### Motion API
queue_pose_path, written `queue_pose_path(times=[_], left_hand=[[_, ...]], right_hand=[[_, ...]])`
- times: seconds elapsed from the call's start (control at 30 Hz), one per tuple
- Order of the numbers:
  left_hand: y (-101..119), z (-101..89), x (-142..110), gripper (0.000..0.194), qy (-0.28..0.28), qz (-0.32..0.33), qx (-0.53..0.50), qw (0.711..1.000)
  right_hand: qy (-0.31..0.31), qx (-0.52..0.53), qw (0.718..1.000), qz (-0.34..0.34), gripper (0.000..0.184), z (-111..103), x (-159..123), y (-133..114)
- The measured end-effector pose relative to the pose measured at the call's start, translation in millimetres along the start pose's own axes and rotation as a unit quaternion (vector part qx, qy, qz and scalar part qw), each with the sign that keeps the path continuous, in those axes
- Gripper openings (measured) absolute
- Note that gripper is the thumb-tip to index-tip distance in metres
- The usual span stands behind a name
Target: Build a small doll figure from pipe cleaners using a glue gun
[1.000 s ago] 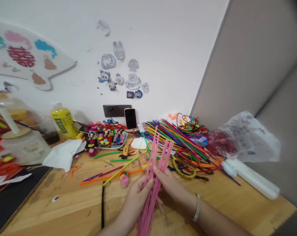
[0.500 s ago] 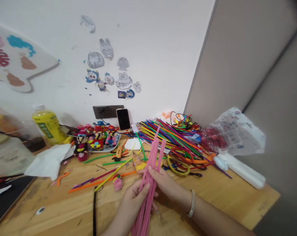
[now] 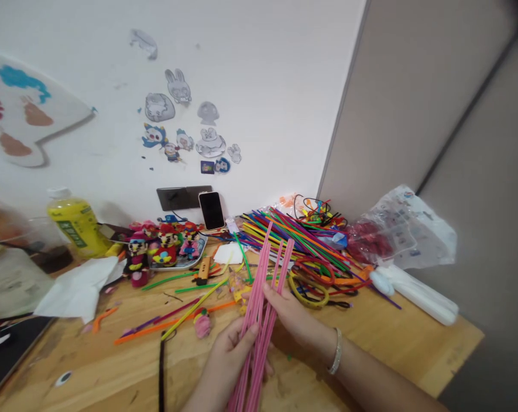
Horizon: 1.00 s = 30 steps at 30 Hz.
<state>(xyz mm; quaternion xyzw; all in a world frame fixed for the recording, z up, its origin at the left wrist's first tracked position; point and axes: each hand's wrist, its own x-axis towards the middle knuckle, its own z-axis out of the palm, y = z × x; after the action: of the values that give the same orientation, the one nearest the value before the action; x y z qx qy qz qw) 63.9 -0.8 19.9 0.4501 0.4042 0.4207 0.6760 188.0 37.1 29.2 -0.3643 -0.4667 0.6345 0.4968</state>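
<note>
My left hand [image 3: 233, 360] and my right hand [image 3: 292, 320] together hold a long bundle of pink pipe cleaners [image 3: 257, 297]. The bundle stands nearly upright, with its tips fanned apart above my fingers and its lower end running out of view at the bottom. My left fingers curl around the bundle's lower part. My right fingertips press against it from the right, and a silver bangle [image 3: 336, 350] circles that wrist. Just beyond my hands lie a small pink pom-pom figure [image 3: 202, 324] and loose yellow and orange stems [image 3: 190, 306].
A heap of multicoloured sticks [image 3: 299, 234] and yellow and red loops [image 3: 310, 283] lie beyond my right hand on the wooden table [image 3: 391, 349]. Farther back are figures on a tray [image 3: 167, 252], an upright phone [image 3: 211, 210], a yellow bottle [image 3: 72, 223], tissue [image 3: 81, 289], a plastic bag [image 3: 407, 229] and a white tube [image 3: 413, 294].
The whole scene has shifted slightly left and up in view. My right fingers have straightened along the bundle, and its upper tips spread wider. Both hands still hold it.
</note>
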Motion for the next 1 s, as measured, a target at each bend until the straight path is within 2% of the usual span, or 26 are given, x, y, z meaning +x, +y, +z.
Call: queue_pose_path(times=[0.23,0.43,0.63,0.77,0.87,1.0], left_hand=[[-2.3,-0.4,-1.2,0.041,-0.006,-0.007,-0.007,1.000],[-4.5,-0.6,0.7,0.043,0.006,0.001,-0.006,1.000],[-6.4,-1.1,2.2,0.045,0.010,0.007,0.006,1.000],[-5.1,-0.5,1.0,0.043,0.010,0.004,0.003,1.000],[-6.1,-0.2,0.8,0.044,0.012,0.000,-0.002,1.000],[-7.4,0.3,0.9,0.044,0.012,0.005,-0.001,1.000]], right_hand=[[-0.039,0.022,0.997,0.062,0.050,3.0,-4.5,8.9],[-0.051,-0.015,0.997,0.057,0.054,1.4,-3.7,17.8],[-0.082,-0.094,0.991,0.041,0.060,2.1,-1.3,16.4],[-0.048,-0.096,0.994,0.026,0.057,1.7,-1.2,15.5],[-0.034,-0.086,0.995,0.042,0.058,0.2,-0.3,18.6],[-0.073,-0.099,0.990,0.071,0.066,0.2,0.6,23.8]])
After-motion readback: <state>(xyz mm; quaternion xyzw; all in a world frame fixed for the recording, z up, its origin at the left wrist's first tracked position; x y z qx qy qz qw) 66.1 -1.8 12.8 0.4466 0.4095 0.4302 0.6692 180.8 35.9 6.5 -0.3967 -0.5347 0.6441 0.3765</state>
